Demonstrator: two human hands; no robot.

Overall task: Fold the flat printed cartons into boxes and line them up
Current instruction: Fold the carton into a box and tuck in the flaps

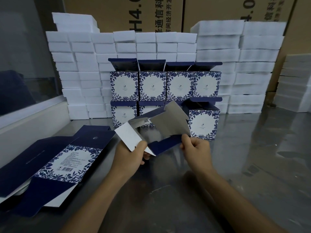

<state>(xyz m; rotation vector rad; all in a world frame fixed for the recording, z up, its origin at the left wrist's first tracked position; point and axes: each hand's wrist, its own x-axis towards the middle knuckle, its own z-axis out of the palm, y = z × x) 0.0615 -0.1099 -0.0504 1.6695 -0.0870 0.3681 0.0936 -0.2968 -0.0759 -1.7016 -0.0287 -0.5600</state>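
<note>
- Opening 1 carton (pixel 161 125) in mid-air above the tabletop (pixel 235 165) is the step in hand: the sleeve is partly squared up, its pale inner walls and loose flaps facing the camera.
- The left hand (pixel 129 155) grips the carton's near-left part, thumb curled over a white flap and fingers wrapped underneath.
- The right hand (pixel 195 148) pinches the dark blue flap at the carton's lower right edge, fingers curled round it.
- Finished boxes (pixel 165 85) stand behind the held carton, against the wall of white foam blocks (pixel 80 64): 4 in the upper row with their dark lids up, and a lower row beneath, where 1 box (pixel 203 123) at the right end sits slightly forward of the others. The held carton hides part of that lower row, so its count cannot be told.
- A stack of flat cartons (pixel 67 160) lies on the tabletop to the left, printed side up, within reach of the left hand.
- Judging from the loose flaps, the base is not yet closed. The next move probably calls for squaring the sleeve fully, then tucking the bottom flaps in order so they lock.
- After that the box would need setting down with its printed face forward, in line with the others.
- Brown shipping cases (pixel 151 14) rise behind the foam.
</note>
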